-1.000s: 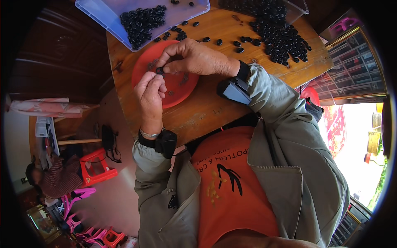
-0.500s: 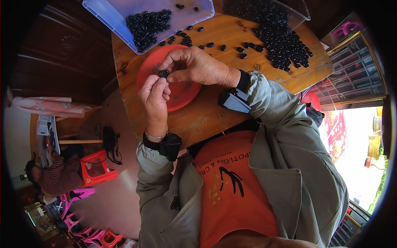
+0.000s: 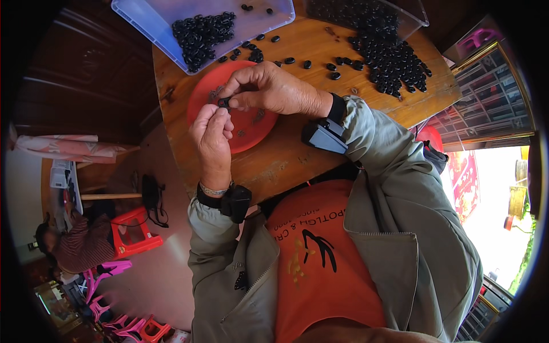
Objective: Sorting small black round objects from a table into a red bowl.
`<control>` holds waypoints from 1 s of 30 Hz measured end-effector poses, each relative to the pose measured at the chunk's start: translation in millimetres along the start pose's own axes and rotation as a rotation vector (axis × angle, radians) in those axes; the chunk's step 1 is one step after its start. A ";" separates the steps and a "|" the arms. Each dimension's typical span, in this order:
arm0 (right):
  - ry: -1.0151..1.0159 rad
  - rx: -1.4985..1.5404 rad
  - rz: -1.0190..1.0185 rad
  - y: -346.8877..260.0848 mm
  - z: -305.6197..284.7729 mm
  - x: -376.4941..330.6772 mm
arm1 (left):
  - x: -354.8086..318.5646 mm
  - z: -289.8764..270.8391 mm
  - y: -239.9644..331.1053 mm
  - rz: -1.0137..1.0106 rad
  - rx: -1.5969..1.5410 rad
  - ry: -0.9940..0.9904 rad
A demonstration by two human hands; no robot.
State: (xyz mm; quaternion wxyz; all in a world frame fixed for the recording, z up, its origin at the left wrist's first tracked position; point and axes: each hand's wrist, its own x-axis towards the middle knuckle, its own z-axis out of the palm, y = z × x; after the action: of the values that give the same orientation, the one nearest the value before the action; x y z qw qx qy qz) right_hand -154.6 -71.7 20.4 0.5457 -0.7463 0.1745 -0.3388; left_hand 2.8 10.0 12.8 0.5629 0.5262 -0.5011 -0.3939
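Over a round red plate point(image 3: 251, 140) my two hands meet at a small black oval part point(image 3: 224, 103). My left hand point(image 3: 213, 130) pinches it from below between thumb and forefinger. From the upper right my right hand point(image 3: 271, 90) grips the same part with thumb and fingertips, the fingers curled. Fingertips cover much of the part, so its detail is hidden. Tiny greyish pieces point(image 3: 241, 132) lie scattered on the plate beneath my hands.
A clear bluish bin point(image 3: 269, 26) holding black oval parts point(image 3: 203, 37) stands at the back left. A big pile of similar parts point(image 3: 394, 66) spills from a tipped clear bin point(image 3: 414, 17) at the back right. Several loose ones dot the wooden table point(image 3: 274, 171). Far left, a person point(image 3: 86, 246) sits near a red stool point(image 3: 134, 234).
The black part has turned slightly between my fingertips, and my right fingers have closed in a little over it. Both arms stay nearly in place.
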 end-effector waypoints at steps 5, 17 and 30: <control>0.006 0.043 0.011 1.8 1.5 -0.3 | 0.3 0.2 -2.1 0.017 -0.002 0.012; 0.052 0.092 -0.034 3.6 3.7 -0.5 | 0.2 1.7 -2.6 0.050 -0.009 -0.019; 0.088 0.123 -0.022 4.3 5.3 0.3 | -0.6 0.6 -4.9 0.073 -0.031 0.018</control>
State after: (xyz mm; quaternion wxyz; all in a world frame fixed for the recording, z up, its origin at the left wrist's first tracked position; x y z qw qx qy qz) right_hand -150.2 -69.7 15.6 0.5786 -0.6977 0.1690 -0.3872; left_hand 2.5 9.8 7.8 0.5896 0.5022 -0.5087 -0.3760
